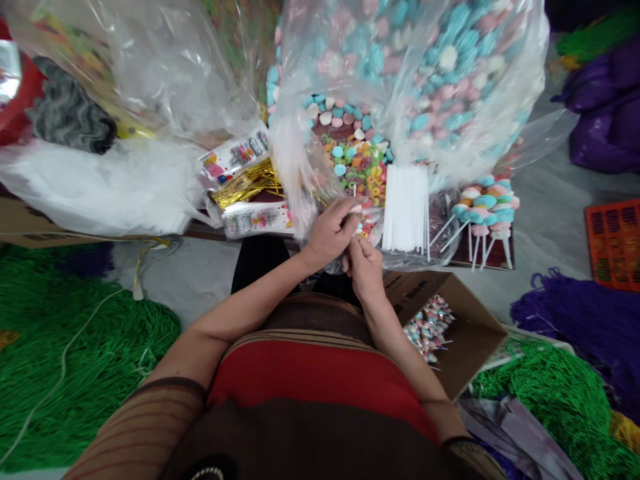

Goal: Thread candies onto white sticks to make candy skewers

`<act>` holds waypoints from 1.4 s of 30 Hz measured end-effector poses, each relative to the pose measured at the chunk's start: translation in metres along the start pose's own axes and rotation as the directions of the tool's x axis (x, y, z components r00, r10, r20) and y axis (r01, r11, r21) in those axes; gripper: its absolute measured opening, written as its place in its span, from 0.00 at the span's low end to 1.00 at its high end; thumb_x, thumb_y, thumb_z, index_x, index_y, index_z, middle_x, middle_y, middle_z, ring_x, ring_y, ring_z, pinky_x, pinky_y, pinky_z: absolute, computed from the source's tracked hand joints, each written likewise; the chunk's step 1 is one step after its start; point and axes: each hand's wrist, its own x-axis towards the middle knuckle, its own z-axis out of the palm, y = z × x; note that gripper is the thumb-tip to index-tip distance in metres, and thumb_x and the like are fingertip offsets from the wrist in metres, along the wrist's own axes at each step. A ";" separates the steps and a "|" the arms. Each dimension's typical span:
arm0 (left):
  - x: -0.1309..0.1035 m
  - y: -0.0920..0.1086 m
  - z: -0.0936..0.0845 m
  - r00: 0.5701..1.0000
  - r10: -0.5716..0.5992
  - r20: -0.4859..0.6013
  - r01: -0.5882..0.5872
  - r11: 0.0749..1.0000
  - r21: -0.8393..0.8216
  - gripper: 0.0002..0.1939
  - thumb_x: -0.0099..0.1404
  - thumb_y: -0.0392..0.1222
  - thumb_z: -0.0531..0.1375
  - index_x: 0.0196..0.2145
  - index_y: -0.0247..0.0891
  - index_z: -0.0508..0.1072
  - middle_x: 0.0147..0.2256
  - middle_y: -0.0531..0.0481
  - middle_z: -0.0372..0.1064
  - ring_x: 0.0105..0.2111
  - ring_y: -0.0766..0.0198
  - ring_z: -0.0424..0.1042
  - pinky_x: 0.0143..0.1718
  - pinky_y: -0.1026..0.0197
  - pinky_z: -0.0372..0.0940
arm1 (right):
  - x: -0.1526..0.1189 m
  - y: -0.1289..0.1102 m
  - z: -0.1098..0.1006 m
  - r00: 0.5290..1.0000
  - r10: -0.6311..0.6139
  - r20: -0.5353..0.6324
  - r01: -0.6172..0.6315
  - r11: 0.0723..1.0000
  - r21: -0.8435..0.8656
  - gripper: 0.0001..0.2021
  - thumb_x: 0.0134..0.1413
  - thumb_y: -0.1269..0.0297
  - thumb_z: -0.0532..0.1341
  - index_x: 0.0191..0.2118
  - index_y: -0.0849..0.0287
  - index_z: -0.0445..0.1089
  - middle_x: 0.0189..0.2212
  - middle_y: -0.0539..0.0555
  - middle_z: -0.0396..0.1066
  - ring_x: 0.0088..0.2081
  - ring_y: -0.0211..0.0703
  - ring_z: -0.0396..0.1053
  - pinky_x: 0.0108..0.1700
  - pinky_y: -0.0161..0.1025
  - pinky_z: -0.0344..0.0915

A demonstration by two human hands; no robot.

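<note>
My left hand and my right hand are close together at the table's near edge. Between them is a white stick with a pink candy at my left fingertips; my right fingers are pinched at its lower part. Just beyond lie ring candies in several colours, edged by blue, pink and white candies. White sticks lie in a bundle to the right of my hands. Candy-laden sticks rest at the table's right end. Gold ties and printed clear wrappers are on the left.
Large clear bags of candy stand behind. An open cardboard box with wrapped candy sticks is below right. Green strands cover the left floor; an orange crate is far right.
</note>
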 end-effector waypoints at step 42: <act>-0.002 0.002 0.002 0.999 0.050 -0.008 -0.050 0.997 0.057 0.15 0.78 0.42 0.52 0.57 0.42 0.72 0.53 0.45 0.77 0.56 0.60 0.75 0.60 0.55 0.69 | -0.001 0.001 -0.001 1.000 -0.019 0.011 0.019 1.000 0.010 0.27 0.61 0.34 0.60 0.28 0.54 0.65 0.11 0.40 0.58 0.13 0.31 0.48 0.19 0.34 0.46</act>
